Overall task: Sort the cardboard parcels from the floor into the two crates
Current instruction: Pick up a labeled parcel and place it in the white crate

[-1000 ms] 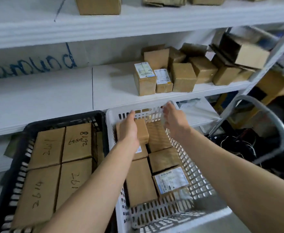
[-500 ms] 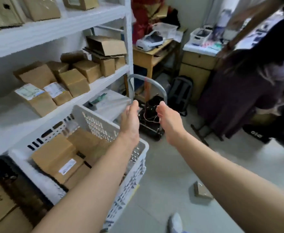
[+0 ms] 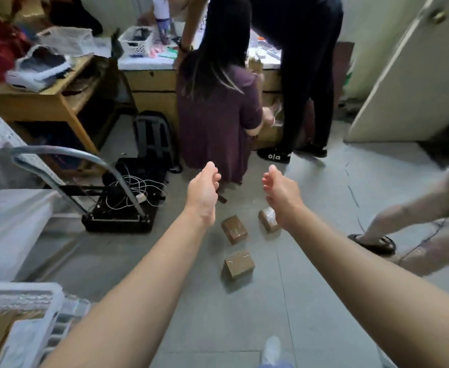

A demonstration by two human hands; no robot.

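Head view: job's partly done, by my guess. At least 3 parcels are on the floor (image 3: 311, 301) ahead of me, out in the open, well away from walls. The near parcel (image 3: 239, 264) sits alone. The middle parcel (image 3: 234, 229) is just beyond it. A shiny-wrapped parcel (image 3: 267, 217) is to its right, partly hidden behind my right wrist. The white crate (image 3: 19, 296) is at my lower left w/ brown cardboard showing inside, blurred. 2nd crate isn't in view, so can't tell how full it is.

Both arms are stretched fwd, palms facing each other. My left hand (image 3: 203, 189) and right hand (image 3: 280, 193) are both empty, fingers loosely curled, gripping nothing, up over the parcels and touching none. A crouching person (image 3: 215, 115) is just past them.
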